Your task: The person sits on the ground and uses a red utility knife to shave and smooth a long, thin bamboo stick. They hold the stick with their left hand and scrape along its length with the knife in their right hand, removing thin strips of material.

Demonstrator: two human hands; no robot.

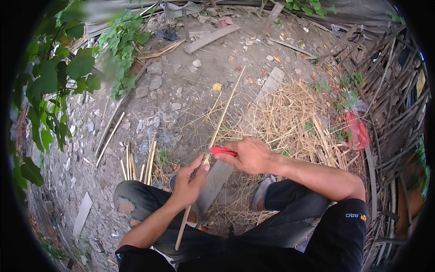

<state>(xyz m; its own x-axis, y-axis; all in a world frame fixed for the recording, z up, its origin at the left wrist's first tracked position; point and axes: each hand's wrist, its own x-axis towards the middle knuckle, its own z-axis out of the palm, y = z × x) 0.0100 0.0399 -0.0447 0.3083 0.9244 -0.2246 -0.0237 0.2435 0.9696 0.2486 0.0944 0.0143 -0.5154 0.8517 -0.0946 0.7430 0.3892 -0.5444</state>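
Observation:
A long, thin bamboo strip slants across the middle, its far end pointing away and its near end beside my left leg. My left hand is closed around it near its middle, thumb along the top. In my right hand is what looks like a red utility knife, gripped with the fist wrapped round it. The knife's front end meets the strip just beyond my left fingers; its blade is hidden or too small to see. Below both hands, a grey wooden plank runs between my feet.
Pale shavings are heaped to the right of the plank. Several cut strips stand by my left knee. Stones and a loose board lie farther off. Leafy vines hang at left; a stacked stick pile borders the right.

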